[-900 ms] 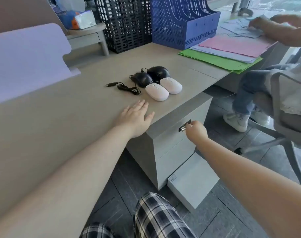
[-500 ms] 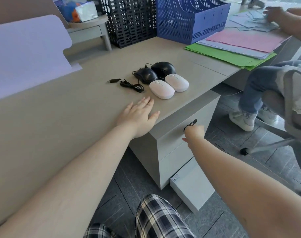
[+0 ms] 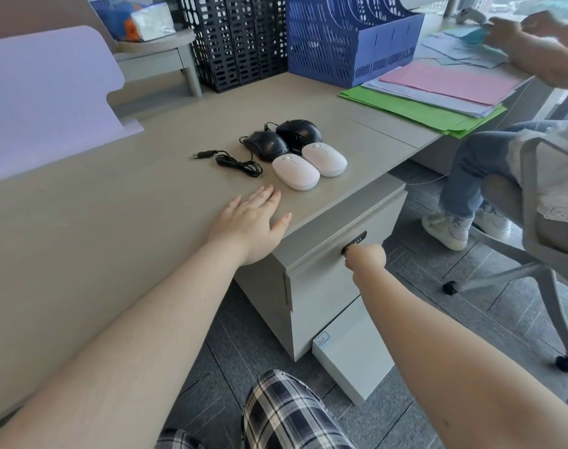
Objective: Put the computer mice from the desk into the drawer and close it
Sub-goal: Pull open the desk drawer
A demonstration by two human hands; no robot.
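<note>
Four computer mice lie together on the grey desk (image 3: 114, 205): two white ones (image 3: 295, 172) (image 3: 324, 159) in front, two black ones (image 3: 266, 145) (image 3: 298, 131) behind. A black cable (image 3: 237, 163) with a USB plug (image 3: 205, 154) trails left of them. My left hand (image 3: 250, 222) rests flat and open on the desk edge, just short of the nearer white mouse. Below it, my right hand (image 3: 366, 259) curls its fingers at the dark handle (image 3: 357, 240) of the top drawer (image 3: 324, 286). The drawer front stands a little out from the cabinet side.
A blue file rack (image 3: 350, 43) and black racks (image 3: 234, 40) stand at the back of the desk. Coloured papers (image 3: 438, 92) lie at the right, where another person (image 3: 502, 163) sits on a wheeled chair. A grey box (image 3: 350, 354) sits on the floor under the drawer.
My right hand dipped just below the drawer handle and is back on it. My left hand stays flat on the desk. The mice have not moved.
</note>
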